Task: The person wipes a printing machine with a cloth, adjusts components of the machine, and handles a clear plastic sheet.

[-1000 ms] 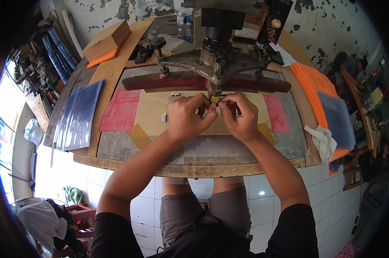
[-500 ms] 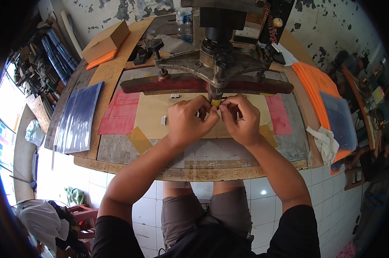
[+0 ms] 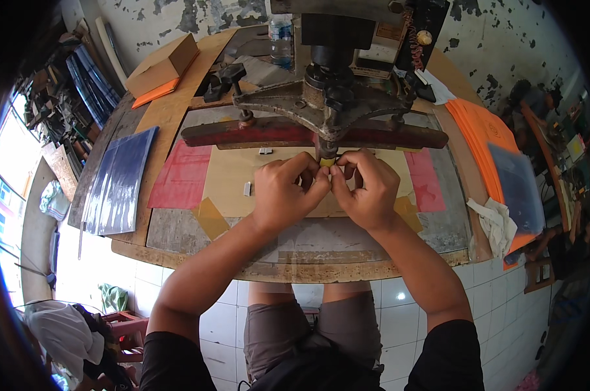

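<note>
yellow small piece (image 3: 327, 161) is being pinched between both fingertips, left hand (image 3: 287, 193) and right hand (image 3: 366, 189) closing on it directly under press head (image 3: 327, 144), mid-tabletop (image 3: 177, 242) toward far edge.

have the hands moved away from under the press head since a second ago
No. Both the left hand and right hand stay pinched together at the small yellow piece directly below the press head.
</note>
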### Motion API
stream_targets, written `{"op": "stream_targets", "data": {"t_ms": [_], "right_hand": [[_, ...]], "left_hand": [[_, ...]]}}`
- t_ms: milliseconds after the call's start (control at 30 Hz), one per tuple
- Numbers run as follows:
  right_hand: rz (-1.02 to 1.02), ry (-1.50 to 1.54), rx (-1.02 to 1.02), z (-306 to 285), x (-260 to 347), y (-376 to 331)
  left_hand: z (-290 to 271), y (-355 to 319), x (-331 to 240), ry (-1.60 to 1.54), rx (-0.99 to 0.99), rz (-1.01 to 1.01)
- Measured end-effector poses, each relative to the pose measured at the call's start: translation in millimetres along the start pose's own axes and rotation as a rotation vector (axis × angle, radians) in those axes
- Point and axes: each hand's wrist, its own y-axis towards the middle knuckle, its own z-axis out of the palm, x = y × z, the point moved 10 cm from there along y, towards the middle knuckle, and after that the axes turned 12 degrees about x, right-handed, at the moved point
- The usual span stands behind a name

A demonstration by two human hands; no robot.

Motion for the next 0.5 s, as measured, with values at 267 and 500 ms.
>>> {"op": "stream_targets", "data": {"t_ms": [267,500], "right_hand": [[-0.026,0.027,-0.041,-6,-7,1],[0.006,0.077,0.017,-1,-6,2]], "left_hand": [[1,2,1,0.009,0.014,0.034],[-1,0,8,-0.003,0.013,-0.020]]}}
